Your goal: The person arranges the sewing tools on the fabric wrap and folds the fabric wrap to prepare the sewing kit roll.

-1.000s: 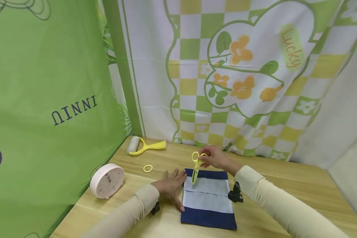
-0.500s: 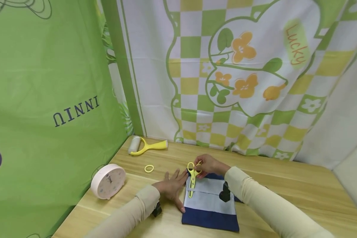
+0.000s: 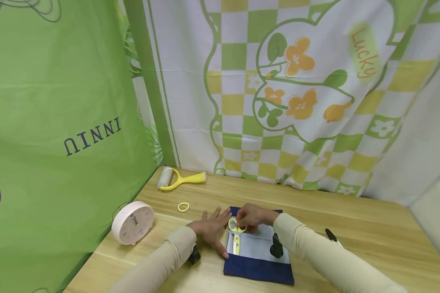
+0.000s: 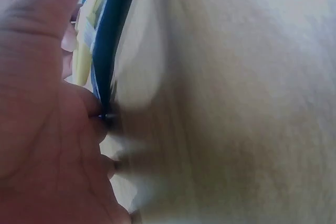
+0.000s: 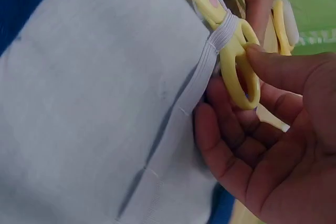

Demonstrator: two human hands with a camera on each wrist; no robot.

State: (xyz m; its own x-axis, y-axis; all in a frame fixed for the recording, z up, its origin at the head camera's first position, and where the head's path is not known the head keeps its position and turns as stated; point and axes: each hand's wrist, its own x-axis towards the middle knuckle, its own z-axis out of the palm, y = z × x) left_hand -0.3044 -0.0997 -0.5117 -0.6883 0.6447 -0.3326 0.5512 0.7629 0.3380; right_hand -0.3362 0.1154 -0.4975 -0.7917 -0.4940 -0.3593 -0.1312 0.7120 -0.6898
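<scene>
A flat navy-edged, pale grey cloth case (image 3: 258, 272) lies on the table. My right hand (image 3: 254, 215) pinches one handle loop of the yellow scissors (image 3: 236, 244) over its left side. In the right wrist view, a white elastic band (image 5: 181, 98) sewn across the grey cloth passes over the scissors (image 5: 230, 59) just below the loops, and the blade end extends beyond it. My left hand (image 3: 212, 232) rests with spread fingers along the case's left edge. The left wrist view shows its palm (image 4: 47, 129) close beside the raised dark edge (image 4: 107, 40).
A yellow-handled lint roller (image 3: 185, 180) lies at the back left, with a small yellow ring (image 3: 183, 207) in front of it. A pink round clock (image 3: 133, 224) stands at the left edge. A black-tipped pen-like item (image 3: 331, 235) lies right, partly behind my right sleeve.
My right hand has lowered the scissors toward me, from above the case down under the elastic band. My left hand has stayed at the case's left edge.
</scene>
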